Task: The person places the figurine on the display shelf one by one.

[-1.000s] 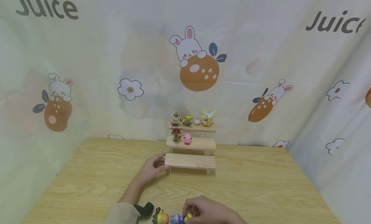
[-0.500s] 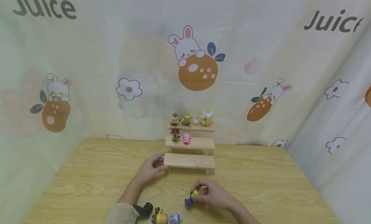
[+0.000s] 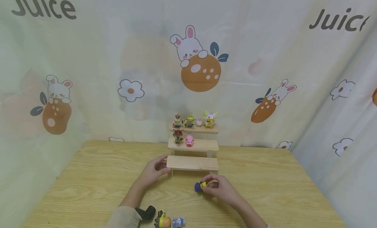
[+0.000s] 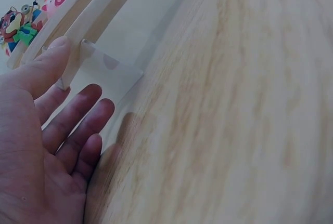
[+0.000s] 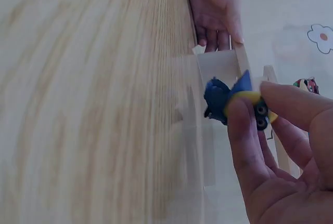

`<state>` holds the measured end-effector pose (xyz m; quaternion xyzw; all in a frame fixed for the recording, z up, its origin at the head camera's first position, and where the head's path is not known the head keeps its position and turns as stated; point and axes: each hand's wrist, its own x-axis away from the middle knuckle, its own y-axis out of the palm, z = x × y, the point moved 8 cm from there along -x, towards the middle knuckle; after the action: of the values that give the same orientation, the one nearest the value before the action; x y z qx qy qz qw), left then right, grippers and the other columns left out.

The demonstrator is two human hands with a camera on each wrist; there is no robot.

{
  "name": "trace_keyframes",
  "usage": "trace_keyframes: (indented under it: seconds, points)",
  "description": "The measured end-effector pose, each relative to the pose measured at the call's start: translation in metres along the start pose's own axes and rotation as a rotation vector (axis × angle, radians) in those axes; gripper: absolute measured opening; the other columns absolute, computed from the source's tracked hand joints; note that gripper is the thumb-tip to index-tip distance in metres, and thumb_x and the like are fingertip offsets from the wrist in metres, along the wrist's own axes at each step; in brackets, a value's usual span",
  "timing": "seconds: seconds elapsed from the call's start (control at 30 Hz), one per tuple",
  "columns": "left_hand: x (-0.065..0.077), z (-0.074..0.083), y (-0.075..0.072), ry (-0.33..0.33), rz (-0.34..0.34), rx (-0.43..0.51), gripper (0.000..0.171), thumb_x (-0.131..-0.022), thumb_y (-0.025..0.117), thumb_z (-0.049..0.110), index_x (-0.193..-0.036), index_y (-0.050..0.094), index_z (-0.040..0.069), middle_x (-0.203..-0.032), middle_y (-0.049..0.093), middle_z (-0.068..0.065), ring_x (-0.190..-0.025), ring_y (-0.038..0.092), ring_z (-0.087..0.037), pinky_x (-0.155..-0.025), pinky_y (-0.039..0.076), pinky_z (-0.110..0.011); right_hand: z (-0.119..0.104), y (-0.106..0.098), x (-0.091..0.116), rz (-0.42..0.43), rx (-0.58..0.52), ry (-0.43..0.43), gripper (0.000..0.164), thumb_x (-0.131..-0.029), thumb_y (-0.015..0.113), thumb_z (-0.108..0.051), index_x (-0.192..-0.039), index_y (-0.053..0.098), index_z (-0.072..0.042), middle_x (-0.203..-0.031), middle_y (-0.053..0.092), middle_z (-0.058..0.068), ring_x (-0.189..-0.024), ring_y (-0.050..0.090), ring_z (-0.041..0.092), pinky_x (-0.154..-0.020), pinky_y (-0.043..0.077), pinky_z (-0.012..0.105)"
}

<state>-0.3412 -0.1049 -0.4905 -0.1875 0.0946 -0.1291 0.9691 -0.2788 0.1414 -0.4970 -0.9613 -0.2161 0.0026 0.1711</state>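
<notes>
My right hand [image 3: 223, 189] pinches a yellow-and-blue minion figurine [image 5: 221, 99] between thumb and fingers, in front of the lowest step. The figurine lies sideways, its dark goggles near my fingertips in the right wrist view. My left hand [image 3: 153, 170] holds the left end of the three-step display shelf [image 3: 192, 162], thumb on the near edge and index finger at the far corner. The shelf has pale wooden boards on clear supports. A fox figurine [image 3: 178, 136] and a pink pig figurine [image 3: 189, 141] stand on its middle step.
Several figurines, among them a yellow one with white ears [image 3: 210, 120], line the top step. Near my left sleeve [image 3: 125, 217] lie a black curved object [image 3: 147, 213], an orange-and-brown figurine [image 3: 162, 221] and a blue-and-white figurine [image 3: 178, 222]. A printed curtain [image 3: 159, 57] hangs behind the table.
My right hand has picked the minion figurine up from the near row and carried it forward, toward the lowest step. My left hand stays at the shelf's end.
</notes>
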Motion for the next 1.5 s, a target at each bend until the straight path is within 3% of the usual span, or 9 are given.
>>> trace_keyframes:
  seconds: [0.1,0.27,0.5,0.63,0.77,1.03,1.27,1.5]
  points:
    - [0.0,0.0,0.0,-0.002,0.001,-0.01,0.057,-0.087,0.069,0.018,-0.137,0.047,0.001,-0.113,0.065,-0.017,-0.101,0.062,-0.027,-0.087,0.048,-0.035,0.002,0.001,0.0,-0.016,-0.011,0.01,0.033,-0.085,0.071,-0.015,-0.113,0.06,-0.002,-0.111,0.061,0.013,-0.093,0.065,0.022,-0.074,0.055,0.025]
    - [-0.008,-0.021,0.002,0.008,0.004,-0.028,0.06,-0.086,0.071,0.027,-0.138,0.048,0.007,-0.113,0.066,-0.011,-0.1,0.062,-0.021,-0.086,0.048,-0.032,0.003,0.0,-0.001,0.017,0.039,0.005,0.035,-0.084,0.07,-0.01,-0.116,0.059,-0.002,-0.114,0.06,0.015,-0.093,0.065,0.02,-0.074,0.055,0.025]
    - [0.003,0.009,-0.002,0.0,-0.027,-0.014,0.059,-0.087,0.069,0.017,-0.138,0.045,0.0,-0.115,0.065,-0.018,-0.103,0.061,-0.029,-0.089,0.047,-0.038,-0.002,-0.005,-0.002,0.118,0.276,-0.059,0.034,-0.083,0.072,-0.024,-0.112,0.063,-0.009,-0.098,0.065,0.002,-0.083,0.061,0.01,-0.071,0.052,0.02]
    - [0.003,0.011,-0.003,-0.005,-0.036,-0.019,0.06,-0.088,0.068,0.017,-0.139,0.044,-0.001,-0.115,0.064,-0.018,-0.104,0.061,-0.029,-0.089,0.047,-0.037,-0.007,-0.004,-0.003,0.147,0.355,-0.103,0.031,-0.082,0.074,-0.027,-0.108,0.065,-0.011,-0.094,0.064,-0.002,-0.083,0.06,0.008,-0.072,0.051,0.02]
    - [0.002,0.009,-0.002,0.0,-0.042,-0.023,0.06,-0.088,0.068,0.018,-0.139,0.043,-0.002,-0.115,0.064,-0.018,-0.104,0.061,-0.029,-0.088,0.048,-0.036,-0.01,-0.004,-0.003,0.157,0.37,-0.13,0.03,-0.081,0.075,-0.025,-0.105,0.066,-0.01,-0.103,0.062,0.001,-0.091,0.063,0.014,-0.076,0.052,0.02]
    - [-0.009,-0.023,0.002,0.0,-0.005,-0.024,0.059,-0.087,0.069,0.021,-0.139,0.046,0.005,-0.114,0.065,-0.014,-0.102,0.062,-0.025,-0.086,0.048,-0.034,-0.012,0.002,-0.003,0.096,0.386,-0.146,0.031,-0.08,0.075,-0.02,-0.106,0.065,-0.009,-0.102,0.063,0.002,-0.091,0.067,0.02,-0.074,0.053,0.021]
    - [-0.009,-0.024,0.001,0.012,-0.001,-0.007,0.062,-0.084,0.072,0.028,-0.138,0.048,0.007,-0.111,0.067,-0.011,-0.1,0.062,-0.022,-0.086,0.048,-0.032,-0.014,0.004,-0.003,0.08,0.423,-0.185,0.031,-0.08,0.074,-0.018,-0.108,0.066,-0.005,-0.1,0.065,0.004,-0.086,0.068,0.019,-0.072,0.052,0.017]
    - [-0.008,-0.024,0.002,0.007,-0.012,-0.006,0.062,-0.086,0.071,0.024,-0.139,0.046,0.007,-0.115,0.065,-0.013,-0.102,0.062,-0.024,-0.087,0.048,-0.033,-0.015,0.005,-0.001,0.048,0.415,-0.184,0.034,-0.084,0.07,-0.017,-0.115,0.065,-0.002,-0.107,0.066,0.008,-0.088,0.068,0.019,-0.073,0.052,0.017]
